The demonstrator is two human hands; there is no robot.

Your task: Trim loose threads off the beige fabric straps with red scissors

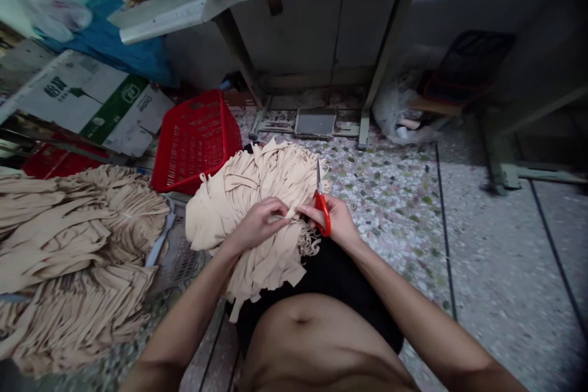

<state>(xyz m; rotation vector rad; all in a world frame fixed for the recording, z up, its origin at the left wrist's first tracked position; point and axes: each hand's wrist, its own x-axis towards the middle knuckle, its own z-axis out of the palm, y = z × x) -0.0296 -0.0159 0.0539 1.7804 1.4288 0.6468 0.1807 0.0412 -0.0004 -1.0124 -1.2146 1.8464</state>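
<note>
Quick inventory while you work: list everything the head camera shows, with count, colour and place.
Scissors: one pair, red handles, in right hand
Beige fabric strips: one bunch, across the lap
Stacked fabric strips: large heap, beige, at left
Plastic basket: one, red, beyond the lap
Cardboard carton: one, white and green, upper left
Plastic sheet: one, blue, upper left
Table: one, white top, ahead
Metal treadle: one, grey, on floor under table
Plastic bag: one, clear, on floor at right
Left hand: pinching strips
Right hand: gripping scissors
</note>
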